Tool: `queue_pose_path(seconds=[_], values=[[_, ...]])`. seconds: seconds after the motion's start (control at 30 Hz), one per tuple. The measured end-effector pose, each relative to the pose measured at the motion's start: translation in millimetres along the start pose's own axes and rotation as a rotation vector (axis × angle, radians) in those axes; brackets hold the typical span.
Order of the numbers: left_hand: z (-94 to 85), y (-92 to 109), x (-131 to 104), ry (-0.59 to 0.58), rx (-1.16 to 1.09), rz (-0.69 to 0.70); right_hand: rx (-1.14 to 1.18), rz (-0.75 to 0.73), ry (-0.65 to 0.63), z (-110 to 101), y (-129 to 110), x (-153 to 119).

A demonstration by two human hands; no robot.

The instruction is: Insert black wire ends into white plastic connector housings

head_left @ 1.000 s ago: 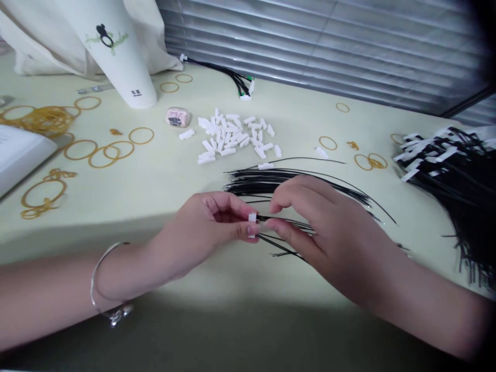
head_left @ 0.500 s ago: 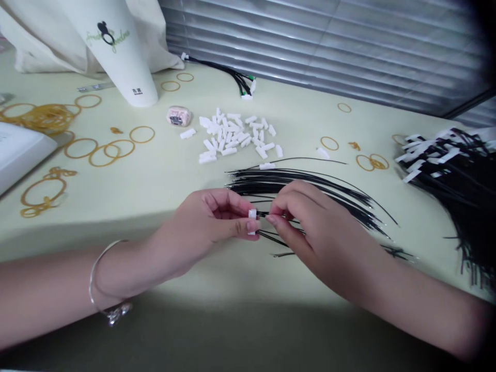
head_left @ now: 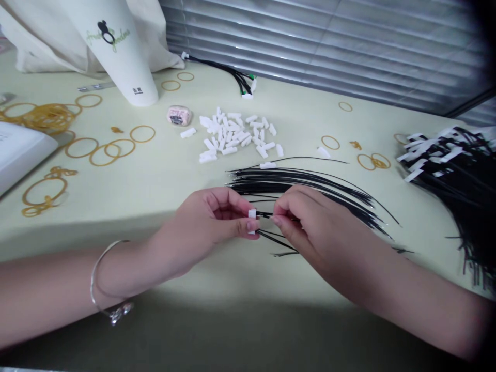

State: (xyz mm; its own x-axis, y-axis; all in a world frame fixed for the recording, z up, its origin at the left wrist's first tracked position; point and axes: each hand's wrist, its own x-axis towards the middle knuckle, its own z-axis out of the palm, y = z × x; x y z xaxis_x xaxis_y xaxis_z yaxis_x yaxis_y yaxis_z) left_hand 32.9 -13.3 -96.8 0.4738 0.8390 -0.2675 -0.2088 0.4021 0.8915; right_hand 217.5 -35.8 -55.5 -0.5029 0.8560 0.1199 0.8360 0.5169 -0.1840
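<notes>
Between the thumb and fingers of my left hand (head_left: 217,214) is a small white connector housing (head_left: 252,213), held upright on its edge. Several thin black wires (head_left: 273,239) run from its right side toward my right hand (head_left: 306,222). That hand is closed in a pinch on a black wire (head_left: 266,214) just right of the housing; whether the wire's tip is inside cannot be made out. Behind both hands lies a bundle of loose black wires (head_left: 310,178) with bare metal tips. A pile of white connector housings (head_left: 232,132) sits farther back.
Finished-looking black wires with white connectors (head_left: 437,170) are heaped at the right. Yellow rubber bands (head_left: 50,119) lie at the left near a white tumbler (head_left: 127,62) and a cloth bag (head_left: 155,41). A small pink case (head_left: 179,115) stands by the pile. Blinds (head_left: 310,46) close off the back.
My right hand has shifted slightly to the right, away from the housing, with its pinch kept. My left hand holds the housing in the same place.
</notes>
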Motion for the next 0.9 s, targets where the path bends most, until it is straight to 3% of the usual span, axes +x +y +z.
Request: queue_pose_path(seconds=[0.33, 0.47, 0.57, 0.7, 0.8, 0.9], values=[[0.0, -1.9, -0.4, 0.009, 0.109, 0.002, 0.014, -0.059, 0.087, 7.4, -9.5, 2.8], [0.4, -2.2, -0.8, -0.004, 0.017, 0.032, -0.055, -0.032, 0.117, -5.6, -12.6, -4.7], [-0.6, -2.3, 0.5, 0.053, -0.094, 0.1, -0.089, -0.061, 0.173, -16.8, -13.1, -19.8], [-2.9, -3.3, 3.2, 0.079, -0.086, 0.131, -0.061, -0.075, -0.109, -10.4, -3.1, -38.7], [-3.5, -3.9, 4.3, 0.087, -0.062, 0.147, 0.003, 0.025, -0.186, -5.0, 9.9, -49.0], [-2.9, -3.4, 4.8, 0.096, -0.057, 0.128, 0.062, 0.051, -0.252, -12.8, 23.4, -63.6]])
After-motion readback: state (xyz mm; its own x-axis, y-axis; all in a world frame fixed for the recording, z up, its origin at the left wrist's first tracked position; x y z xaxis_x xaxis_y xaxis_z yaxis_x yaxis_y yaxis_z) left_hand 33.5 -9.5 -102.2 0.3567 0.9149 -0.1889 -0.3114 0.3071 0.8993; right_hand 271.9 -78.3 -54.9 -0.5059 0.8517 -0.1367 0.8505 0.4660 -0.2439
